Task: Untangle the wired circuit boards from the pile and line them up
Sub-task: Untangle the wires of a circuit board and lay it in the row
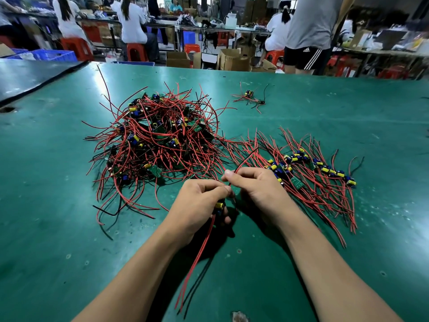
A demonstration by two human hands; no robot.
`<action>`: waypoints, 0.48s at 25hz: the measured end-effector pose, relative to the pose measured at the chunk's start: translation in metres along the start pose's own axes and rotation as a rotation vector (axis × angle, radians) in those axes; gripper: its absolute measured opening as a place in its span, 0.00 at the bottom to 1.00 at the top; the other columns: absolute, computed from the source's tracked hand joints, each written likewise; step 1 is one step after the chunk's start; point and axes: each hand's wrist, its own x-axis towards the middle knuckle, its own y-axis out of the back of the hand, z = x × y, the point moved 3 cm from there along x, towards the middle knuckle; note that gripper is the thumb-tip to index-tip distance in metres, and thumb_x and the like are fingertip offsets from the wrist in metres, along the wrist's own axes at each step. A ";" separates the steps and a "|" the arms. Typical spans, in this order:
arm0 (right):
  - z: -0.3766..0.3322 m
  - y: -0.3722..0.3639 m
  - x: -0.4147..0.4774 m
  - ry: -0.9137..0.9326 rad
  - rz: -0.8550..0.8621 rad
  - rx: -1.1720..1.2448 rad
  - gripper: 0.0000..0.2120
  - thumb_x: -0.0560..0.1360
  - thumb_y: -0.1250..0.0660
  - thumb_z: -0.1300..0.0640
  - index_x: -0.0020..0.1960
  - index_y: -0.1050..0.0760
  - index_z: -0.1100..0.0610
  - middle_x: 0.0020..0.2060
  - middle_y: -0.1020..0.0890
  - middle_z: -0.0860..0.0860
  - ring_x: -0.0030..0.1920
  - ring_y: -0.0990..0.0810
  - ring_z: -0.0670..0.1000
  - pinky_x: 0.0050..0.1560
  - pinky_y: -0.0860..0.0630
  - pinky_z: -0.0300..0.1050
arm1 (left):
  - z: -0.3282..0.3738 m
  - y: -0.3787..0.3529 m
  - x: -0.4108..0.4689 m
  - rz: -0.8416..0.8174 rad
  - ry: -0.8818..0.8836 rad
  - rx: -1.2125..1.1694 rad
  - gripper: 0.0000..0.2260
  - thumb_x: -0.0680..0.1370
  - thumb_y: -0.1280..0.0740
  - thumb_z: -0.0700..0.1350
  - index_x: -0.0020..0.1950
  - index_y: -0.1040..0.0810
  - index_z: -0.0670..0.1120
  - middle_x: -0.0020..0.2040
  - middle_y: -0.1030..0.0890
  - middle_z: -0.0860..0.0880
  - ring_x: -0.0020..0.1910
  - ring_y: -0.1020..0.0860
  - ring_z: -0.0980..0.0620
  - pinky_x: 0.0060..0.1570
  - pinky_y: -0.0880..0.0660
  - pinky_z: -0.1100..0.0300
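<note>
On the green table (69, 228) the person holds one wired board (219, 205) in the near centre, just in front of the big tangled pile (157, 140), which sits to the far left of the hands. The left hand (199, 203) has its fingers curled round the board, of which only a yellow capacitor and a little dark body show between them. The right hand (257, 189) pinches a red and black lead between thumb and forefinger right beside the left fingertips. The board's other leads (199, 252) hang loose toward the near edge. To the right lies the row (308, 173) of boards already laid side by side with their wires running roughly parallel. A small stray cluster (249, 97) sits far off on its own. Judging by its look, each board is light and rigid, with upright capacitors that could bend or snap at the solder if pulled, while the thin insulated wires are limp, springy and apt to snag on neighbours. The safer hold seems to be the board's edges, steadying it there and drawing each wire out along its own length close to its root rather than yanking on a free end.
</note>
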 end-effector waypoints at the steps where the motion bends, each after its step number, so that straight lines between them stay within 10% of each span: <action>1: 0.001 0.001 0.003 0.022 0.056 -0.026 0.17 0.73 0.24 0.48 0.44 0.18 0.65 0.31 0.25 0.59 0.32 0.27 0.54 0.38 0.26 0.49 | 0.000 0.001 0.000 -0.004 0.008 -0.004 0.07 0.77 0.31 0.41 0.41 0.17 0.41 0.28 0.24 0.42 0.24 0.23 0.47 0.30 0.25 0.57; 5: 0.000 0.011 0.007 0.063 0.282 -0.069 0.21 0.74 0.25 0.49 0.43 0.23 0.69 0.20 0.38 0.47 0.20 0.42 0.46 0.23 0.44 0.34 | 0.002 -0.002 -0.001 -0.037 0.012 0.014 0.08 0.77 0.31 0.42 0.42 0.17 0.39 0.25 0.24 0.43 0.23 0.23 0.47 0.26 0.27 0.63; 12: -0.007 0.016 0.008 -0.048 0.355 0.272 0.15 0.79 0.31 0.51 0.39 0.22 0.61 0.25 0.38 0.46 0.20 0.44 0.43 0.18 0.47 0.34 | 0.008 -0.006 -0.005 -0.110 0.000 0.038 0.08 0.77 0.32 0.41 0.41 0.17 0.39 0.25 0.25 0.42 0.23 0.24 0.46 0.27 0.29 0.62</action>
